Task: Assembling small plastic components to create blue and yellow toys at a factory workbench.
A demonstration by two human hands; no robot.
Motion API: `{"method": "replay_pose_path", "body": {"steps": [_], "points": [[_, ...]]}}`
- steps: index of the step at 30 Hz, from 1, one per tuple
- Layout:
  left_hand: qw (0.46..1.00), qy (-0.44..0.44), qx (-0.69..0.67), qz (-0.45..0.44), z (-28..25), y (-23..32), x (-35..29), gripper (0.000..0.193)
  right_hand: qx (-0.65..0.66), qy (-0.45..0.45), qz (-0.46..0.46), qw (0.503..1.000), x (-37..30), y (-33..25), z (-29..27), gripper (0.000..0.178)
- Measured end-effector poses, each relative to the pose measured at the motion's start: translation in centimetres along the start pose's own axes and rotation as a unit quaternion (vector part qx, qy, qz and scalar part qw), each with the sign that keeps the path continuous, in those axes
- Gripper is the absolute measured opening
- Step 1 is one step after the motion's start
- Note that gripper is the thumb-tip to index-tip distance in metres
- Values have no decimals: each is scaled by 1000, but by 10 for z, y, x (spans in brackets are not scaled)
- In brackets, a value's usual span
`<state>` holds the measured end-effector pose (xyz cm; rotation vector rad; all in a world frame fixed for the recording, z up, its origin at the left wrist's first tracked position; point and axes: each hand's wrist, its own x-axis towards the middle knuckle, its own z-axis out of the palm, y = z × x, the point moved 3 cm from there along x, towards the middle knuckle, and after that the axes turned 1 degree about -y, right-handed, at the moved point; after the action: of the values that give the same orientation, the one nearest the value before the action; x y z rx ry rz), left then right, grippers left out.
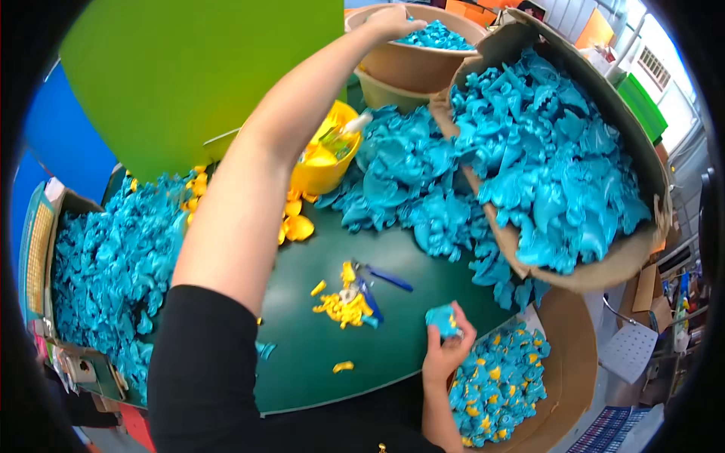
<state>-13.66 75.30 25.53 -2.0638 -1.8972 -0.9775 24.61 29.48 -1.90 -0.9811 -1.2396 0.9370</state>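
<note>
Here, right hand (447,349) holds one blue piece (442,320); two cardboard boxes.

Brown cardboard boxes (619,264) right, another (57,226) left

Left hand (391,20): reaching into tan bowl (411,64) of blue plastic pieces | Right hand (447,343): gripping blue toy piece (442,319) | Green table (332,302): blue cutters (377,283), yellow scraps (343,306), yellow tub (326,162) | Cardboard boxes (604,272): blue parts.
</note>
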Motion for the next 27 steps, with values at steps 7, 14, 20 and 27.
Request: {"method": "replay_pose_path", "body": {"steps": [7,14,20,27], "points": [[888,-433,132,-81,98,-7,31,101,-69,20,21,997,-11,5,-12,52],[854,-512,-42,-79,141,-9,23,85,-143,9,21,989,-7,-1,-13,55],[896,-441,-43,1,128,-4,19,88,-137,-1,9,991,-1,-2,-10,55],[962,-250,-76,-74,56,29,0,80,-86,-2,11,996,-11,2,-13,54]]}}
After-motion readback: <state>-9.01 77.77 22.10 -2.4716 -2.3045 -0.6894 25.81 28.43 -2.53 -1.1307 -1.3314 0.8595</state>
